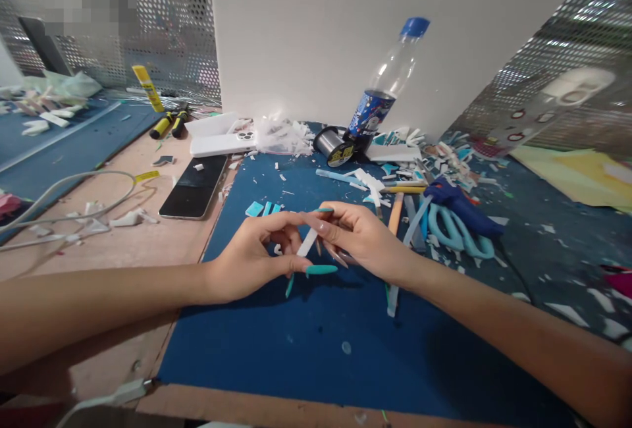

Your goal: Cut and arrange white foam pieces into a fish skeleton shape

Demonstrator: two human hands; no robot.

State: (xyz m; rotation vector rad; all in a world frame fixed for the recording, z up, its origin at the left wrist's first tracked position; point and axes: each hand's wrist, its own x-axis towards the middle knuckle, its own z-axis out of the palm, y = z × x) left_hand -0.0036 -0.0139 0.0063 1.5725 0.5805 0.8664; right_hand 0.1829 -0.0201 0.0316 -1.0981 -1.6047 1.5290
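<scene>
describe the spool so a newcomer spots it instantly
Start at the large white board behind the blue mat. In front of it is a blue-capped plastic bottle; the spool lies on its side just left of the bottle's base. Dark and round with yellow lettering on its end, it differs plainly from the clear bag of white pieces on its left.

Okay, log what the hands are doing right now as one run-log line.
Left hand: holding white strip | Right hand: fingers at strip's far end | Below: blue mat | Nearby: phone, bottle
</scene>
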